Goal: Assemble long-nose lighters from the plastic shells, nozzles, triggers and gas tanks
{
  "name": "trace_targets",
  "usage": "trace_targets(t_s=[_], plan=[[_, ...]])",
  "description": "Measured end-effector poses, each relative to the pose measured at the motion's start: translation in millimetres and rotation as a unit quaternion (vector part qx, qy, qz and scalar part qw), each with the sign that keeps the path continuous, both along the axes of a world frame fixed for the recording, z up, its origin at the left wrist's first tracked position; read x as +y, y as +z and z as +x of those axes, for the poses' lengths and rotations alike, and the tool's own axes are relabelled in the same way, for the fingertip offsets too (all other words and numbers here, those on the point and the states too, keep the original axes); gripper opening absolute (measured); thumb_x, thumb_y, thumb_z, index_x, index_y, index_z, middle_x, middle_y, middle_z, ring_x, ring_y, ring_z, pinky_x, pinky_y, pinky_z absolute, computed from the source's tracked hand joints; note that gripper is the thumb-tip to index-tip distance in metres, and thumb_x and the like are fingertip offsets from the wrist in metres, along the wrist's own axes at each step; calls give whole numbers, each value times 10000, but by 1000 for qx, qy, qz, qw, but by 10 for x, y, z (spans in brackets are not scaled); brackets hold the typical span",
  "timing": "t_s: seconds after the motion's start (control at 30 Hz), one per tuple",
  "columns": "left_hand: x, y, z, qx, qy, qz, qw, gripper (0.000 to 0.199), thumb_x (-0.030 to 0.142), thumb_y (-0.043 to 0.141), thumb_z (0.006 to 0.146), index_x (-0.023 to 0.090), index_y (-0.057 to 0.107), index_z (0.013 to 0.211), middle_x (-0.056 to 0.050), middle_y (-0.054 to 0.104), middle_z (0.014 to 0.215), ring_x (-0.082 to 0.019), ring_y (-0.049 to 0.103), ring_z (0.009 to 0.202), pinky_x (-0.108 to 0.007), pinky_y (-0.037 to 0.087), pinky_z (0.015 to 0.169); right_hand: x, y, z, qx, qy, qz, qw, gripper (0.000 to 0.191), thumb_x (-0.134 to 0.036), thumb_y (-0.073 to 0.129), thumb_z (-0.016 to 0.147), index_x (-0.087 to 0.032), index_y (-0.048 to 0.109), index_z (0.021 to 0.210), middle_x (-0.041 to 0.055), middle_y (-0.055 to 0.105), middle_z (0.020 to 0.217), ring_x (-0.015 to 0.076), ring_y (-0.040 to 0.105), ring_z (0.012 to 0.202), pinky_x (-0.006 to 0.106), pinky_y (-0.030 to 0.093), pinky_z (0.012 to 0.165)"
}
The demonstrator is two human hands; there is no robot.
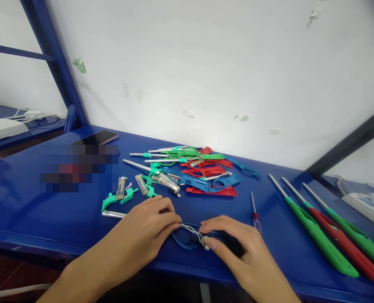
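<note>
My left hand [157,225] pinches one end of some thin white wires [191,229] near the front edge of the blue table. Thumb and fingers of my right hand [234,242] close on the other end, by a small black piece with a white tip [206,247]. Under the wires lies a blue plastic casing [184,243], partly covered by my hands. A metal tube with a green piece [109,203] rests beside my left wrist. Behind my hands is a pile of lighter parts, with red casings [212,191], blue casings [189,181] and clear tanks [121,187].
Three long lighters, green [322,237], red [341,237] and green, lie at the right. A small screwdriver [255,216] is beyond my right hand. A phone [103,137] lies at the back left, near a blurred patch. Blue metal posts [52,54] flank the table [70,214].
</note>
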State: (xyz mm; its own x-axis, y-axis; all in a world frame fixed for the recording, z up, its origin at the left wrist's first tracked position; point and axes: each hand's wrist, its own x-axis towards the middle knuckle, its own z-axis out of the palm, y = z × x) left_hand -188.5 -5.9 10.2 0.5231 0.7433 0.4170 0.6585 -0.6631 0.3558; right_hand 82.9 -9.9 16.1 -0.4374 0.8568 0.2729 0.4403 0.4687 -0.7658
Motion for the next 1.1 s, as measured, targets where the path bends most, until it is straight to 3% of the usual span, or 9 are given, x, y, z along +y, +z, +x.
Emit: trace_targets(t_s=[0.13,0.3,0.63,0.93,1.1], plan=[[-4,-4,31,12,7,12,1000,305,161,515,1154,206,794,1038,-52,712,1034,-226,697,906,-366,555,807,10,-9,0,-4,-32,25,999,197,-333,629,1121,-317,824,1101,17,843,1169,203,819,1095,258,636,969],[-9,-34,45,34,11,29,999,340,151,472,1160,199,779,1022,-61,715,1010,-245,678,876,-382,546,784,47,-72,-3,1,-33,36,999,142,-283,721,1058,-319,857,1074,25,853,1150,225,835,1065,286,658,976],[-46,7,79,87,19,48,995,309,100,471,1140,208,738,1027,-48,752,1034,-259,685,914,-407,549,852,68,-38,-34,-7,-32,69,997,200,-264,734,1054,-303,896,943,1,870,1043,178,861,915,203,671,886],[-66,-29,62,123,14,46,991,371,-71,507,968,216,719,1068,-48,746,1064,-289,689,977,-452,567,915,51,-57,-52,-27,-27,114,993,225,-239,696,1078,-275,866,935,-5,851,981,152,846,836,179,669,837],[-57,14,89,130,14,39,991,385,-75,471,965,205,719,1056,-56,733,1024,-305,692,944,-474,584,878,28,-53,-59,-48,-12,167,985,295,-208,599,1132,-243,846,975,3,843,996,131,839,860,157,648,860]])
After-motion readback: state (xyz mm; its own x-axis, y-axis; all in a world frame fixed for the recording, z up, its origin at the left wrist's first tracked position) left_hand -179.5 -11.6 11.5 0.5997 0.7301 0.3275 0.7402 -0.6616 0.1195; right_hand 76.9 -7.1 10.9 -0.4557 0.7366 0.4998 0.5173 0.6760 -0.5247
